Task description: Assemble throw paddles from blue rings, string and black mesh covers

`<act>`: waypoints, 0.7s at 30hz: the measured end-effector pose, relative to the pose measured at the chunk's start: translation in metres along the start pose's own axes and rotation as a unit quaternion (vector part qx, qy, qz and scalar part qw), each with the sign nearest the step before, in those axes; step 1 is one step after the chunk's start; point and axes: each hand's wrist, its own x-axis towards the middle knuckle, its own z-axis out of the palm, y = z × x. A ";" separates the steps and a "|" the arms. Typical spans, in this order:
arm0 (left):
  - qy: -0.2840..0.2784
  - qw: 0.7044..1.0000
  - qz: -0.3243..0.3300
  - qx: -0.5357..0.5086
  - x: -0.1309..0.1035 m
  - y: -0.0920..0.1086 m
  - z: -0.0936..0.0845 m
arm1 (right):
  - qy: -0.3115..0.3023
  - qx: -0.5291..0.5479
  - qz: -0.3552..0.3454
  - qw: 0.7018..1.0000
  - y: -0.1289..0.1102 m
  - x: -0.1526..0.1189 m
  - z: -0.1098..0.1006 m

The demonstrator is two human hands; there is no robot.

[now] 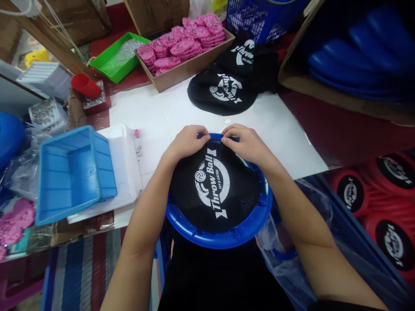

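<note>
A blue plastic ring (218,240) rests at the table's near edge, over my lap. Across it lies a black mesh disc (243,185) with white "Throw Ball" print. My left hand (191,140) pinches the disc's far edge at the ring's rim, left of centre. Just to its right, my right hand (244,142) pinches the same far edge, thumb and fingers pressed together. Part of the blue ring shows between the two hands. More black printed discs (223,93) lie farther back on the white sheet (155,106).
At the left sits a blue bin (73,172). Farther back are a green tray (113,58), a red cup (86,85) and a box of pink pieces (191,60). A carton of blue rings (350,82) stands back right; red discs (389,194) fill a crate at right.
</note>
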 end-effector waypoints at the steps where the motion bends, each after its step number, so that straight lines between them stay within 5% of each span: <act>1: 0.003 1.000 -0.001 0.010 0.000 0.001 0.001 | 0.002 0.000 0.002 1.000 0.000 0.000 0.000; 9: 0.023 0.998 -0.036 0.045 0.000 0.012 0.004 | 0.003 0.013 0.000 1.000 0.002 -0.001 0.000; 16: -0.023 1.000 -0.009 -0.005 0.001 0.003 -0.009 | -0.011 0.012 -0.011 1.000 0.001 0.001 -0.003; 21: -0.043 0.999 -0.022 -0.013 -0.013 -0.009 -0.026 | -0.007 -0.055 -0.041 0.998 -0.009 -0.033 -0.015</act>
